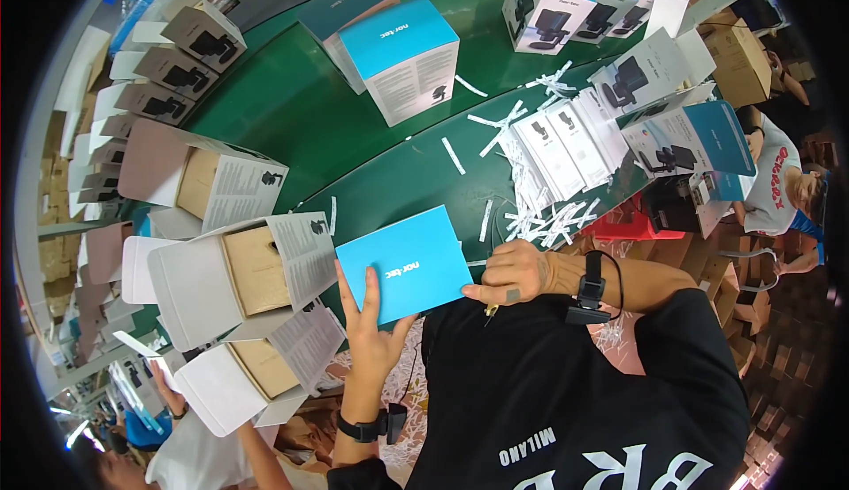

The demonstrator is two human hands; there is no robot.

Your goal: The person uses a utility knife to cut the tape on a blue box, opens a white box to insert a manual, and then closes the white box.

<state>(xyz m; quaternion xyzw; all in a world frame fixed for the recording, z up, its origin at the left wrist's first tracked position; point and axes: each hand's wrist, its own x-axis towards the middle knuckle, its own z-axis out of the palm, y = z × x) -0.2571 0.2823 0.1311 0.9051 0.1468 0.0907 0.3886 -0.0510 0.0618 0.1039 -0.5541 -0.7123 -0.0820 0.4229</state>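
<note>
Both hands (375, 338) grip a blue-topped box (424, 251) near an open white box (195, 291)

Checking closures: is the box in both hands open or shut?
The blue box looks shut: facing side flat, no flap raised; underside hidden.

The left forearm (351, 448) is raised, and the left hand (376, 331) is held with its visible fingers (370, 294) straight and parted, its thumb (405, 324) angled out to the right. The right arm (650, 285) is bent across the body; the right hand (516, 273) is turned back-upward, fingers (510, 260) curled, thumb (482, 294) pointed left.
</note>
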